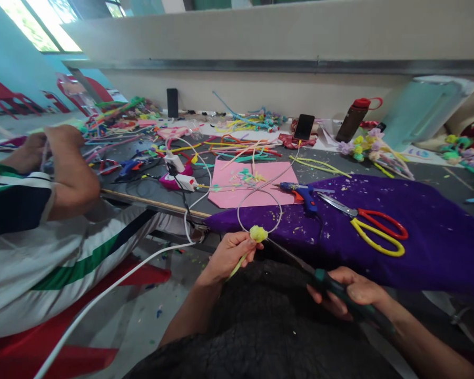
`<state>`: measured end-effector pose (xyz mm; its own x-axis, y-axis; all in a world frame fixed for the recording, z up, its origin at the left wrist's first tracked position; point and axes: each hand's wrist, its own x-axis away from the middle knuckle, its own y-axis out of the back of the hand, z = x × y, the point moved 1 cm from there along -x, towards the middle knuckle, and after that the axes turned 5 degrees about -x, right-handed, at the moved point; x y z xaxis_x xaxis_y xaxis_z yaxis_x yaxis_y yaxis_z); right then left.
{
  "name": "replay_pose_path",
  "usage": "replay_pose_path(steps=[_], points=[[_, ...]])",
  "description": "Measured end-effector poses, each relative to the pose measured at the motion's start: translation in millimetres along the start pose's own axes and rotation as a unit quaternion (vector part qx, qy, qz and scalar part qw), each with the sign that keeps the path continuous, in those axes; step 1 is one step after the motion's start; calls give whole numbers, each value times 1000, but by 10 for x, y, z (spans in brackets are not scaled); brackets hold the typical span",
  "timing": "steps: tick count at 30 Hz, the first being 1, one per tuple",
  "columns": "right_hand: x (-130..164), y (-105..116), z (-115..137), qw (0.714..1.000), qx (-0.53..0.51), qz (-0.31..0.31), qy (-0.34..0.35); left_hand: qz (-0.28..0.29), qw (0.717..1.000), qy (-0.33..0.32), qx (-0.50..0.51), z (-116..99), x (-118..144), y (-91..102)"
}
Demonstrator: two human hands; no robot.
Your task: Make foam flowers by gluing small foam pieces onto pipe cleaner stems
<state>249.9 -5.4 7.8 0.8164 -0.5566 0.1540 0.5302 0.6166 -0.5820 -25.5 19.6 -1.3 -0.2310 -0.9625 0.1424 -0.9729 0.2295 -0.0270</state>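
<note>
My left hand [231,257] is closed, pinching a small yellow pipe-cleaner flower [258,233] by its base, with the yellow-green stem hanging below the fingers. My right hand [351,295] wraps round the handle of a dark green-handled tool [324,279] with a long thin metal shaft. The shaft points left toward the flower; whether its tip touches is too small to tell. Just beyond my hands, a blue glue gun [302,193] lies near the pink sheet [237,195]. Scissors [363,223] with one red and one yellow handle rest on the purple cloth [418,226].
A white power strip [185,181] and loose cables lie left of the pink sheet. Several pipe cleaners [245,150] cover the table behind. A phone [304,127], a dark bottle [353,120] and flower bunches [365,147] stand or lie farther back. At left, a co-worker's arm [69,168] reaches over the table.
</note>
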Motion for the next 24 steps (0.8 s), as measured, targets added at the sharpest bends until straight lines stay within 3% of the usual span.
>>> replay_pose_path(steps=[4,8,16,20,24], points=[[53,-47,168,991,131,-4,40,24,988,-25,151,-21,-58,2],[73,-37,191,986,153,-28,61,23,968,-46,246,-100,-81,4],[39,-182,169,963,249,-59,87,43,953,-77,290,-345,-191,-15],[41,-245,198,956,256,-84,114,30,956,-62,284,-488,-265,-133],[21,-158,175,943,262,-114,169,26,974,-31,224,-566,-345,-295]])
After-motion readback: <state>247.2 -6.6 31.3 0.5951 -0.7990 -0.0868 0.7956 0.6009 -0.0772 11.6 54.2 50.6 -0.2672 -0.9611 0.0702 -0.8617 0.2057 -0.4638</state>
